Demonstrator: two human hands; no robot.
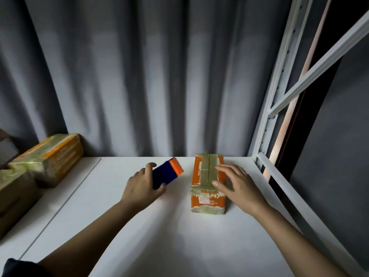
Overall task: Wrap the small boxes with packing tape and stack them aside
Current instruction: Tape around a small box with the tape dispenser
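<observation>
The fingers (pixel 148 166) of the left hand (pixel 142 187) are curling round a small dark-blue box with an orange end (pixel 166 172), the thumb pressing its near edge, and are holding it tilted with the orange end pointing away from the person. The fingers (pixel 227 169) of the right hand (pixel 237 185) are lying spread and nearly straight on top of an orange box (pixel 207 182), gripping nothing; the thumb is touching the strip of brownish tape running along that box's top. This taped orange box is lying flat on the white desk (pixel 139 226), just to the right of the blue box and apart from it. Well to the left of the left fingers, taped orange-and-tan boxes (pixel 50 156) are sitting together at the desk's left edge; whether they are stacked is hard to tell. Beyond both hands a grey curtain (pixel 139 76) is hanging, and to the right of the right fingers a white metal frame (pixel 279 108) is rising.
</observation>
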